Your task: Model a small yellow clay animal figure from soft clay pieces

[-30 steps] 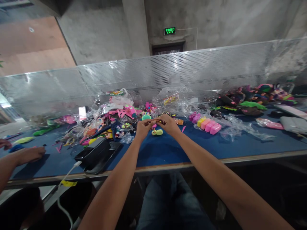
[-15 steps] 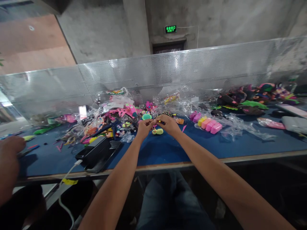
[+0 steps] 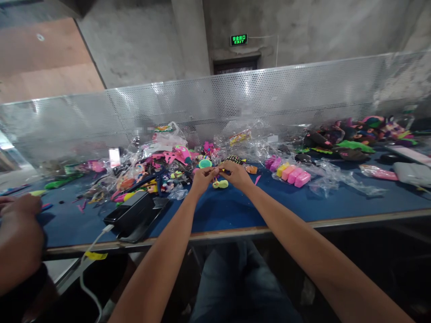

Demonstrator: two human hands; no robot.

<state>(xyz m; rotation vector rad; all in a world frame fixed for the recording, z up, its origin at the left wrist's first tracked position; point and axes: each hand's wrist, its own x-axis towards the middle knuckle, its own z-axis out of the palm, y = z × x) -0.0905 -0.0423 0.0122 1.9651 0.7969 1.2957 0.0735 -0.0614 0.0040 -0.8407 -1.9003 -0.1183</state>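
My left hand (image 3: 202,180) and my right hand (image 3: 236,175) meet fingertip to fingertip over the middle of the blue table. Both are closed in a pinch; whatever lies between the fingertips is too small and covered to make out. Just below the fingers lies a small yellow-green clay-like figure (image 3: 222,184), partly hidden by them. Behind my left fingers is a round teal piece with a green rim (image 3: 205,163). A black dotted piece (image 3: 233,159) sits behind my right hand, with an orange packet (image 3: 251,169) to its right.
Left of my arm stands a black box-like device (image 3: 129,213) with a white cable. Colourful modelled pieces and clear wrappers (image 3: 178,193) pile up behind. Packed clay blocks (image 3: 293,174) lie right. Another person's hand (image 3: 25,206) works at far left. A perforated metal screen (image 3: 188,103) borders the back.
My two hands stay pinched together in nearly the same place. The other person's hand at far left has shifted slightly to the right. The view has moved a little.
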